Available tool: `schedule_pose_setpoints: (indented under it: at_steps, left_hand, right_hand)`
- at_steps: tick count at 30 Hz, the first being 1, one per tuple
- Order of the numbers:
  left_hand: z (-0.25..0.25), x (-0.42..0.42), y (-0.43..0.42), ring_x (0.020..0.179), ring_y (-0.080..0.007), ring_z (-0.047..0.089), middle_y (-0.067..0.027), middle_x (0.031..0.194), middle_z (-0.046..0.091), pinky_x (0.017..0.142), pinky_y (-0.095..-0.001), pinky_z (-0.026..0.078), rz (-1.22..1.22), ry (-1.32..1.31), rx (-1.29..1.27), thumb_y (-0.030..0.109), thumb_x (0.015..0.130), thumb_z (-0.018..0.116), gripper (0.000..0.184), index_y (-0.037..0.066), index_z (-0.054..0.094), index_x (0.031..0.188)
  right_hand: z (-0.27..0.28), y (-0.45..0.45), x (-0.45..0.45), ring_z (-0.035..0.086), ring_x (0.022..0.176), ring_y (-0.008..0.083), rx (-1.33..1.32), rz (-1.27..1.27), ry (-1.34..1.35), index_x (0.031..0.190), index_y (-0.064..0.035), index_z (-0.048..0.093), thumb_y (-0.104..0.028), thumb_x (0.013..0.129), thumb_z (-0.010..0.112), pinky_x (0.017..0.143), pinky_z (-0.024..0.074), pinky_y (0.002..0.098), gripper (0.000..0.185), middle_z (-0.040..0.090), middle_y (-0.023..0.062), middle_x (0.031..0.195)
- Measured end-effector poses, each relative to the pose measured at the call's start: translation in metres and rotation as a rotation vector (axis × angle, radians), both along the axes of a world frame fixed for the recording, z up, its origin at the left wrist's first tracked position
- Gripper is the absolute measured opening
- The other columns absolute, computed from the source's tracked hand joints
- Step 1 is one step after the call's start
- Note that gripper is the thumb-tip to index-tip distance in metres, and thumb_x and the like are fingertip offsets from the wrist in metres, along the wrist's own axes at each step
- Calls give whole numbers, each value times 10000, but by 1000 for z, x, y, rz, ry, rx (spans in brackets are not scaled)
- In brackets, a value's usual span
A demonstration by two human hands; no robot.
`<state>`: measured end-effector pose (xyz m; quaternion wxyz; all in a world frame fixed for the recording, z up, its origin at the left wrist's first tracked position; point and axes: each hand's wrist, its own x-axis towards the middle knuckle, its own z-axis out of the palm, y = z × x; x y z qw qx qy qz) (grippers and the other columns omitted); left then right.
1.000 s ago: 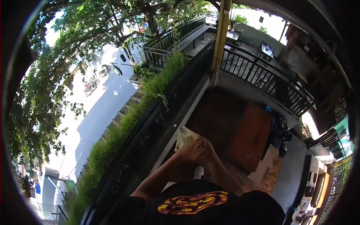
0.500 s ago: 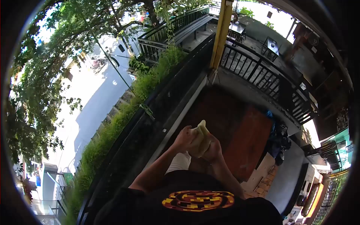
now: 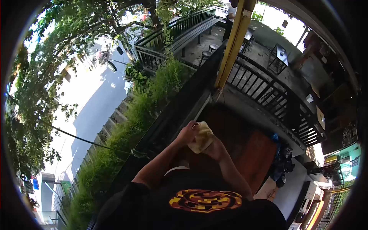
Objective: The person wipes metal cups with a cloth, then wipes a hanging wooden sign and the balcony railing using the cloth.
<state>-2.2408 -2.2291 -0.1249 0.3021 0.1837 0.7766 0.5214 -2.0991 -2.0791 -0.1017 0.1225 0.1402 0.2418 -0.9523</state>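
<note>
Green tree foliage (image 3: 34, 142) takes up most of the left side, biggest thing in view imo. Next down: black T-shirt (image 3: 153, 207) across the bottom w/ a red-n-yellow print (image 3: 207, 200), then a strip of grass (image 3: 99, 180), a yellow post (image 3: 232, 50) up top, a reddish-brown panel (image 3: 255, 151) right of center, n black plastic bags (image 3: 283, 165) just beside it. Small stuff now: left hand (image 3: 188, 133) and right hand (image 3: 216, 149), both out past the shirt, close tgthr, both clamped on one pale-yellow cloth (image 3: 203, 138). Right one's fingertips are mostly hidden, so can't tell the exact grip there. Key bit: cloth sits btwn the two, left on its left edge n a touch farther out, right on its near-right side; neither's nearer since both touch it. Long axis runs roughly outward, slight tilt. Looks soft, bunched n creased, prob thin fabric.
</note>
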Motion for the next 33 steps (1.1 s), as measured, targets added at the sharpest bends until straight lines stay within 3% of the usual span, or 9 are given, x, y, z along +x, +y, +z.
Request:
schedule_pose_setpoints:
  at_steps: [3,9,19,22,25,27,28,29,33]
  left_hand:
    - [7,-52,12,1049,-372,681,-199,1127,695,882,-427,538,-180,424,25,284,992,584,403,86,547,1341]
    - [5,-102,27,1129,-233,677,-150,1175,700,957,-370,526,44,-87,30,244,986,621,399,53,568,1332]
    - [-24,-193,23,1038,-245,701,-138,1116,718,895,-339,539,829,264,-61,203,974,626,256,52,659,1178]
    - [-22,-216,51,1201,-301,625,-164,1302,640,1019,-433,477,815,207,-254,356,971,634,436,102,595,1323]
    - [-25,-218,82,1471,-348,346,-175,1571,390,1192,-551,237,601,-1,-642,534,928,629,740,164,396,1525]
    - [-30,-207,97,1537,-340,131,-148,1650,211,1212,-574,64,528,39,-764,608,896,621,888,191,252,1588]
    - [-33,-199,103,1569,-335,24,-134,1689,121,1222,-586,-22,486,50,-823,646,880,617,965,205,180,1619]
    - [-39,-191,106,1573,-330,-50,-114,1706,28,1226,-561,-76,507,114,-814,586,886,646,968,210,150,1628]
    - [-57,-182,110,1570,-349,-63,-121,1706,10,1217,-582,-94,569,286,-853,514,875,687,992,234,115,1635]
  right_hand:
    - [-23,15,-58,586,1246,273,52,-72,74,1455,-46,413,-339,1061,479,1015,521,479,495,549,138,1375]
    - [-65,34,-147,645,1126,282,42,-203,-94,1387,-56,473,-350,1071,452,949,549,474,432,612,121,1274]
    - [-96,175,-368,650,999,220,46,146,81,1263,-98,578,-362,1008,574,824,559,378,367,632,81,1143]
    - [-87,224,-435,674,998,281,457,83,0,1321,-73,563,-348,977,641,837,566,434,447,665,122,1124]
    - [-89,307,-521,644,1061,350,847,-85,-258,1477,-38,460,-354,969,644,892,532,490,626,626,169,1238]
    - [-14,333,-539,656,998,365,1561,-206,-205,1340,28,571,-414,1001,566,823,536,495,557,645,207,1170]
    - [-82,392,-591,673,1004,421,1981,-263,-59,1264,57,608,-422,1006,542,832,534,502,548,683,245,1108]
    - [-42,397,-583,669,1021,417,2062,-213,-15,1201,55,639,-398,1026,529,823,538,526,499,675,266,1128]
    - [-114,446,-633,693,861,422,2239,72,28,1112,32,681,-390,1053,496,745,562,509,465,710,233,936]
